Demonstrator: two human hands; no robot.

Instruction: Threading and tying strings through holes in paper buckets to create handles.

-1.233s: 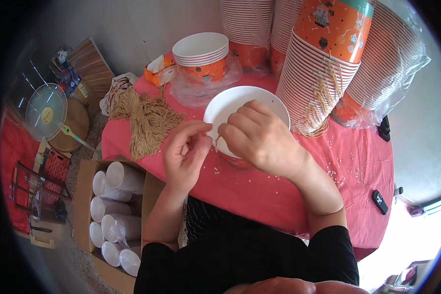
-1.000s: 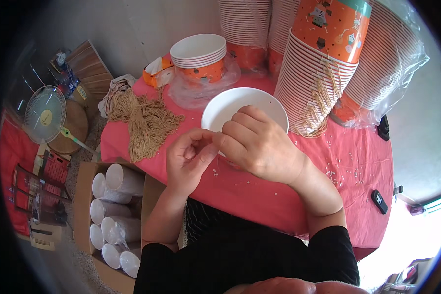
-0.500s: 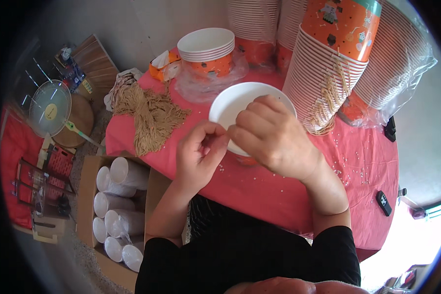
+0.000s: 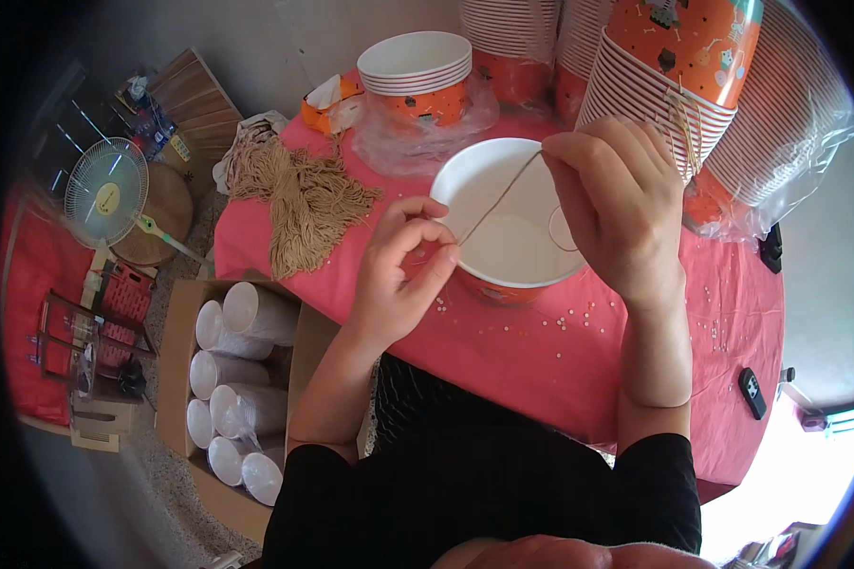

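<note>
A thin tan cord (image 4: 500, 196) runs taut on a slant between my two hands, over a round paper bucket (image 4: 474, 174). The bucket is white inside and orange outside, with its mouth upward. At the bucket's left edge, my left hand (image 4: 400, 275) pinches the cord's lower end between thumb and fingertips. Higher up, over the right part of the rim, my right hand (image 4: 624, 204) is closed on the other end. A slack curve of cord hangs below the right hand, inside the bucket. A heap of similar cords (image 4: 308, 204) lies to the left.
Stacked orange buckets (image 4: 655, 90) rise at the right, with tan cords hanging off them. Behind are a shorter bucket stack (image 4: 416, 81) and a plastic bag. Small pale beads (image 4: 579, 318) dot the red tablecloth. A carton (image 4: 176, 379) of white cups and a fan (image 4: 107, 194) stand left.
My right hand has moved up and to the right, away from my left hand. The cord now shows stretched between them, and more of the bucket's inside is visible.
</note>
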